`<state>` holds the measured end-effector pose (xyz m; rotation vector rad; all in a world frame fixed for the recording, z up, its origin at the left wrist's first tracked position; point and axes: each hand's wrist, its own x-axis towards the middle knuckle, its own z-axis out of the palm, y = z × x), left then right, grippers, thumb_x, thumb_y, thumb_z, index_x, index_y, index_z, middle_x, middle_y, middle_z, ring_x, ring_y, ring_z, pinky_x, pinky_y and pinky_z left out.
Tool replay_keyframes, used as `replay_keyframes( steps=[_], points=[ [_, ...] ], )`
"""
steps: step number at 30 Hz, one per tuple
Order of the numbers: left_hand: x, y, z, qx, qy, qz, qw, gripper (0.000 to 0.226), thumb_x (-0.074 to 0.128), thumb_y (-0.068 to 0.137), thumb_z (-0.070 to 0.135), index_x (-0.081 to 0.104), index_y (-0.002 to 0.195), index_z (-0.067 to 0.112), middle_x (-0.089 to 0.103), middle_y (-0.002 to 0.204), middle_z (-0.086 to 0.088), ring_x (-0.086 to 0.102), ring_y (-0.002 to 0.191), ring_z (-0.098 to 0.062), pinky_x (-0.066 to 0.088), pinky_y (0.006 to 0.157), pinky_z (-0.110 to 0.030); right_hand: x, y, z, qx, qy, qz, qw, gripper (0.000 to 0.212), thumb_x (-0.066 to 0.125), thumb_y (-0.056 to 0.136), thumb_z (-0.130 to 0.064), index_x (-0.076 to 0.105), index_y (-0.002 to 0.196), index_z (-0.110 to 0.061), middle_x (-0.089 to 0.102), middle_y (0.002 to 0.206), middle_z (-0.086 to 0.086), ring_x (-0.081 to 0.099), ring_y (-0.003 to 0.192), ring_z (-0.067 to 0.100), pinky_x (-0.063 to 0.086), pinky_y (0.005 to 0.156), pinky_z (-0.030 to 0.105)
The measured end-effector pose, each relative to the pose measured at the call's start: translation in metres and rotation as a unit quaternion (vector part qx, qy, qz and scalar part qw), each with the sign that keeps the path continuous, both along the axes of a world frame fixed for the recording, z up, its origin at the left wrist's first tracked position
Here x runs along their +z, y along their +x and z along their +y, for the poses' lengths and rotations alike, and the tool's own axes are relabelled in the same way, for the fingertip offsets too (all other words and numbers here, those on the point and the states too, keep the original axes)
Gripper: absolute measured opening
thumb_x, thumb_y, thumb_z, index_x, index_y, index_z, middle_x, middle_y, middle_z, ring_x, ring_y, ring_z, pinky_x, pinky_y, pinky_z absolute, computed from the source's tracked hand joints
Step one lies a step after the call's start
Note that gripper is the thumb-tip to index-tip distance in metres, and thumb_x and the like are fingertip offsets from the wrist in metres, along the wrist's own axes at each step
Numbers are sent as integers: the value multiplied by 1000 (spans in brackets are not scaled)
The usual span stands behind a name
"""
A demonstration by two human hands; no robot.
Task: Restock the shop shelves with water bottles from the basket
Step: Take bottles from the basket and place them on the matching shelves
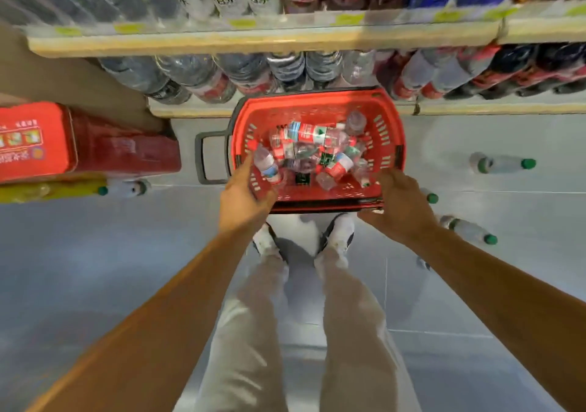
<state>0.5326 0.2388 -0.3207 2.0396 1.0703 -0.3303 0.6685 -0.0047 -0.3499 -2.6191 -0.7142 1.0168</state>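
Observation:
A red shopping basket [317,197] stands on the floor against the bottom shelf, filled with several small water bottles [312,132] with red labels. My left hand [245,191] reaches into its near left corner, thumb and fingers curled round a clear water bottle [268,166]. My right hand [398,204] hovers over the basket's near right corner with fingers loosely curled, and I see nothing held in it. The bottom shelf [190,112] and the shelf above [253,42] hold rows of large water bottles.
My feet [339,234] stand just behind the basket. Loose green-capped bottles lie on the grey floor to the right [502,163], [469,229] and to the left [126,188]. A red carton [82,140] sits at the left. The basket's grey handle [206,158] sticks out leftward.

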Motion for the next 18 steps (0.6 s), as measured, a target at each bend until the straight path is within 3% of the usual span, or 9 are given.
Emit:
replay_keyframes(
  steps=[4, 6, 8, 10, 11, 14, 16, 17, 18],
  points=[
    [-67, 20, 3, 59, -26, 8, 998, 81, 73, 83, 24, 33, 153, 31, 48, 147, 7, 46, 133, -11, 39, 110, -26, -70, 10, 30, 41, -8, 15, 999, 80, 75, 72, -47, 44, 139, -16, 43, 141, 8, 41, 129, 32, 41, 106, 47],
    [-99, 28, 10, 87, -30, 12, 996, 77, 72, 84, 23, 35, 151, 32, 56, 132, 19, 54, 117, 0, 41, 97, -11, -107, 15, 50, 57, -1, 8, 998, 78, 76, 74, -46, 45, 137, -12, 43, 141, 10, 41, 128, 35, 40, 106, 49],
    [-134, 36, 18, 113, -38, 18, 993, 78, 71, 85, 24, 32, 152, 34, 56, 119, 23, 55, 104, 2, 44, 88, -12, -143, 20, 69, 46, 7, 8, 999, 78, 75, 76, -48, 43, 138, -13, 44, 140, 10, 40, 129, 36, 40, 105, 51],
    [-162, 41, 26, 137, -53, 9, 989, 82, 70, 86, 23, 25, 155, 36, 53, 126, 20, 55, 109, -4, 49, 96, -24, -171, 24, 81, 28, 19, 14, 999, 79, 73, 77, -50, 40, 139, -15, 43, 140, 8, 38, 132, 35, 40, 105, 52],
    [-181, 43, 32, 151, -57, 5, 987, 83, 69, 88, 22, 22, 156, 35, 50, 131, 19, 53, 113, -5, 49, 97, -20, -188, 26, 87, 17, 22, 21, 999, 78, 72, 78, -50, 39, 140, -15, 43, 139, 7, 37, 132, 33, 40, 105, 50],
    [-228, 51, 48, 186, -67, 1, 980, 83, 64, 94, 15, 13, 158, 29, 48, 124, 21, 48, 101, 9, 37, 62, 7, -234, 28, 95, -43, 34, 49, 997, 79, 73, 78, -46, 39, 142, -16, 42, 139, 7, 37, 129, 31, 37, 104, 46],
    [-251, 57, 53, 202, -71, 12, 977, 86, 62, 95, 10, 7, 158, 27, 47, 102, 26, 53, 69, 21, 35, 49, 4, -256, 29, 95, -92, 44, 53, 993, 80, 74, 76, -47, 39, 142, -19, 41, 141, 5, 37, 130, 30, 36, 105, 46],
    [-263, 57, 56, 208, -67, 17, 976, 88, 63, 95, 10, 5, 158, 28, 47, 96, 24, 54, 63, 23, 36, 47, 2, -263, 28, 96, -101, 48, 49, 993, 79, 74, 75, -47, 40, 141, -21, 41, 142, 5, 37, 130, 30, 35, 106, 45],
    [-276, 57, 59, 208, -58, 20, 976, 91, 65, 94, 12, 3, 158, 31, 51, 102, 18, 59, 72, 19, 39, 48, -1, -271, 26, 98, -101, 50, 44, 993, 77, 73, 76, -46, 40, 141, -21, 41, 142, 6, 37, 131, 31, 34, 107, 45]
  ],
)
